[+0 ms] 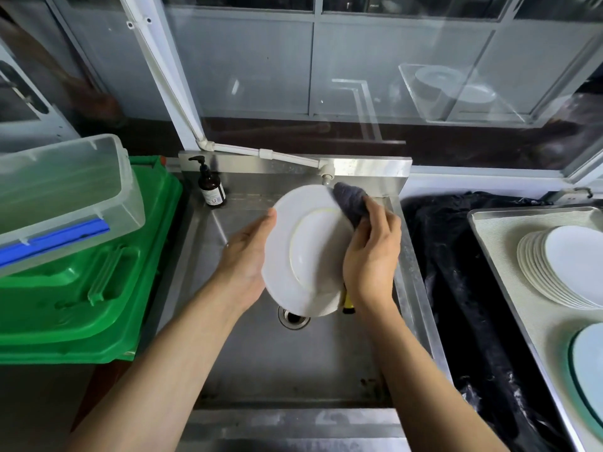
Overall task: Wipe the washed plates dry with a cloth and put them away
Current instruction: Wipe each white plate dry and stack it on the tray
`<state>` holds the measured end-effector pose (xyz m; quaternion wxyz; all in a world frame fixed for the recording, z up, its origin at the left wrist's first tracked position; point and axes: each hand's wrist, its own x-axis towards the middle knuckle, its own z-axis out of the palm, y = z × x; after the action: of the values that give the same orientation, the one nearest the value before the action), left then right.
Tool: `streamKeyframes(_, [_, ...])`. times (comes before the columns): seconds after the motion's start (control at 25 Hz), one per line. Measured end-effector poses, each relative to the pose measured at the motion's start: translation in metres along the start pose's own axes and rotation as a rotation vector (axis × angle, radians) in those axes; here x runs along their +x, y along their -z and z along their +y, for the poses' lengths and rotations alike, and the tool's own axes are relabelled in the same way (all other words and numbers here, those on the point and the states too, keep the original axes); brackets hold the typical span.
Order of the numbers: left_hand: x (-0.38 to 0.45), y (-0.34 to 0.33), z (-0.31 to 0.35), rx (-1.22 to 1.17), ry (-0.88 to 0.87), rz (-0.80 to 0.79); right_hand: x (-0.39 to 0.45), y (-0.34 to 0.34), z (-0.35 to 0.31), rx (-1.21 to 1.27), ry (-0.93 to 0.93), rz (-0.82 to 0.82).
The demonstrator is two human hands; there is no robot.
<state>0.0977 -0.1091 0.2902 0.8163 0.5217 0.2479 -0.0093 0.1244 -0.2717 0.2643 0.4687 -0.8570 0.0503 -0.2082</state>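
Observation:
A white plate point(306, 252) is held tilted above the steel sink point(261, 353). My left hand point(244, 256) grips its left rim, thumb at the top edge and palm behind. My right hand point(370, 252) clutches a dark grey cloth point(350, 200) and presses it against the plate's upper right rim. On the right, a stack of several white plates point(561, 265) lies on a metal tray point(509, 321). The edge of a pale teal plate point(587, 370) shows at the tray's near right.
A brown pump bottle point(212, 187) stands at the sink's back left corner. A white tap point(326, 172) hangs just behind the plate. A clear plastic box point(65, 197) rests on a green crate point(98, 288) at left. Black cloth point(463, 288) lies between sink and tray.

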Motion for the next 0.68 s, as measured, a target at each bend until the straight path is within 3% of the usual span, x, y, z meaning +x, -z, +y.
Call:
streamKeyframes(0.08, [-0.003, -0.007, 0.0, 0.026, -0.035, -0.012, 0.008, -0.001, -0.009, -0.004, 0.072, -0.049])
streamKeyframes(0.2, [-0.001, -0.013, -0.005, 0.083, -0.075, 0.057, -0.019, -0.011, -0.03, -0.06, 0.377, -0.168])
streamKeyframes(0.28, [-0.001, -0.012, -0.008, 0.068, -0.079, 0.054, -0.025, -0.012, -0.03, -0.099, 0.479, -0.181])
streamKeyframes(0.44, [0.003, -0.004, -0.006, 0.084, -0.061, 0.066, 0.008, -0.001, -0.012, -0.042, 0.145, -0.117])
streamKeyframes(0.68, [0.013, -0.015, -0.003, 0.026, -0.035, 0.111, -0.061, -0.014, -0.018, 0.005, 0.336, -0.174])
